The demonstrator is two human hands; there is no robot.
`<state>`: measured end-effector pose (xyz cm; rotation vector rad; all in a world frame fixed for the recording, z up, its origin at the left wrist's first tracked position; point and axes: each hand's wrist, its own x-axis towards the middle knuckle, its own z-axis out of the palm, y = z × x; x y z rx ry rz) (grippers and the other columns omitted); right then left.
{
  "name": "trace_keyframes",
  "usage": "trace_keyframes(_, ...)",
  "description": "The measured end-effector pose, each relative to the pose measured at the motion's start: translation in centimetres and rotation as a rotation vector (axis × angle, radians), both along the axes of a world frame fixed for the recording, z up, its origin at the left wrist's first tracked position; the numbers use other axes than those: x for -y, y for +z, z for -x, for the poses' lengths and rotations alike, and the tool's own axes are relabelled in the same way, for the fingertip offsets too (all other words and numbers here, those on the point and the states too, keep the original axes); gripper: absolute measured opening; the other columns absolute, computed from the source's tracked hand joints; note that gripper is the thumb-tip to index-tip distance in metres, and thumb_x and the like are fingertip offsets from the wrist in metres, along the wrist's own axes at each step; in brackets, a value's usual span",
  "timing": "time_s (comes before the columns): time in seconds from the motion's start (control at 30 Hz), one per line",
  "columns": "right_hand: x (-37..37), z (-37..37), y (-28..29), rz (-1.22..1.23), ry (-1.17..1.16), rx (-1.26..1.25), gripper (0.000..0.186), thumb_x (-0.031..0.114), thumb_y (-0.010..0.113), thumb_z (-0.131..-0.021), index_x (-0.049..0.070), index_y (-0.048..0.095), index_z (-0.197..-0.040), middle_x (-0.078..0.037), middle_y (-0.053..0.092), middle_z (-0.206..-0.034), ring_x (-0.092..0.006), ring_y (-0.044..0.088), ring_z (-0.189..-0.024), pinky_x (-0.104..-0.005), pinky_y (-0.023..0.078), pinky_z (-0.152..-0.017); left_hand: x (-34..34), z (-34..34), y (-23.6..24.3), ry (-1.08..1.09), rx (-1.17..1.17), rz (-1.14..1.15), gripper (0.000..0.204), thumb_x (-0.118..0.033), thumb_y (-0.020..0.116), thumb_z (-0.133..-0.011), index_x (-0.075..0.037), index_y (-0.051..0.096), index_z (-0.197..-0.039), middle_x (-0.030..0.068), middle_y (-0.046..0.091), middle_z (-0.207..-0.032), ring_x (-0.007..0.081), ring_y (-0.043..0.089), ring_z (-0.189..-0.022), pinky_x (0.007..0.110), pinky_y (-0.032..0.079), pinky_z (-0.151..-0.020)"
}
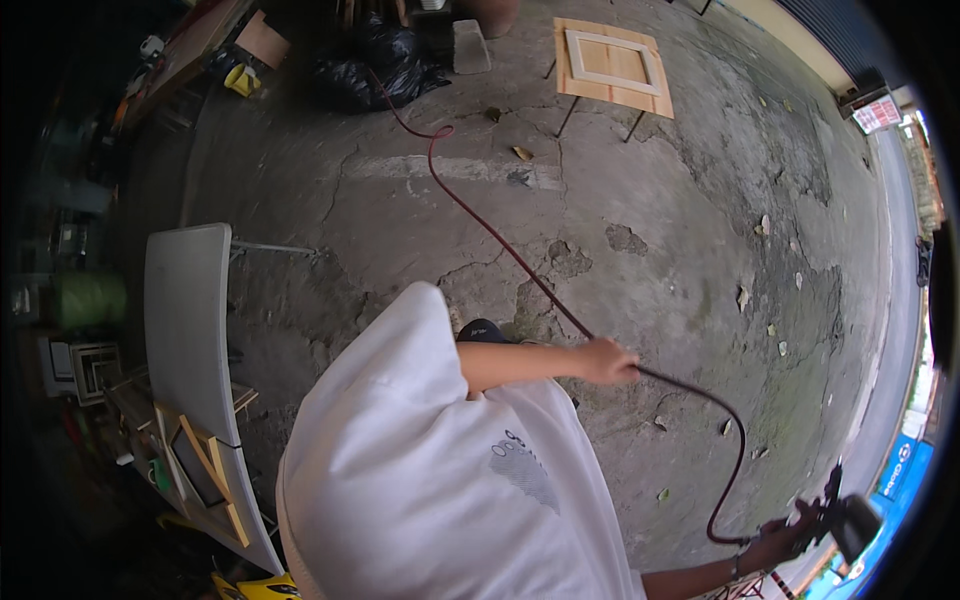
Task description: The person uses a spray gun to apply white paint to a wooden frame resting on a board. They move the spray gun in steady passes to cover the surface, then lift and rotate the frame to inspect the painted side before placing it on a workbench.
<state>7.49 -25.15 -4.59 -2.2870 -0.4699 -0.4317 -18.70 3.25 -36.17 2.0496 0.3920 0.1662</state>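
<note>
Dark red hose (pixel 690 386) between both hands (pixel 605 361)

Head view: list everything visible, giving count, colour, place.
Hose: one, dark red, centre
Tool: one, dark, lower right
Wooden stand: one, tan, top right
Frame: one, pale, on stand
Bags: unclear count, black, top
Block: one, grey, beside bags
Folding table: one, pale grey, left
Bucket: one, yellow, upper left
Leaves: several, brownish, floor
Banner: one, blue, right edge
Clutter: uncountable, mixed, dim left
Shirt: one, white, lower centre
Left hand: one, gripping hose
Right hand: one, holding tool
</note>
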Motion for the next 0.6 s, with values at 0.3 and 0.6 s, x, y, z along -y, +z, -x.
trace_keyframes(0.3,-16.6,21.1,0.8,-0.312,0.528,-0.136,0.048,0.036,0.049,-0.104,-0.004,0.051,-0.131,-0.011,0.064,-0.094,-0.0075,0.039,-0.039,-0.0180,0.029,-0.031,-7.0,17.3,-1.9,0.315,-0.028,-0.192,0.072,-0.040,0.062,-0.094,-0.012,0.032,-0.153,0.0175,0.041,-0.151,0.0361,0.041,-0.138,0.050,0.033,-0.113)
trace_keyframes(0.6,-23.4,34.3,4.2,-0.340,0.685,-0.170,0.041,0.035,0.048,-0.105,0.005,0.062,-0.128,-0.004,0.064,-0.098,-0.0061,0.042,-0.039,-0.0198,0.028,-0.034,-6.6,17.2,3.2,0.228,0.347,-0.396,0.072,-0.047,0.065,-0.092,-0.017,0.037,-0.151,0.0185,0.034,-0.156,0.0353,0.028,-0.146,0.054,0.022,-0.120)
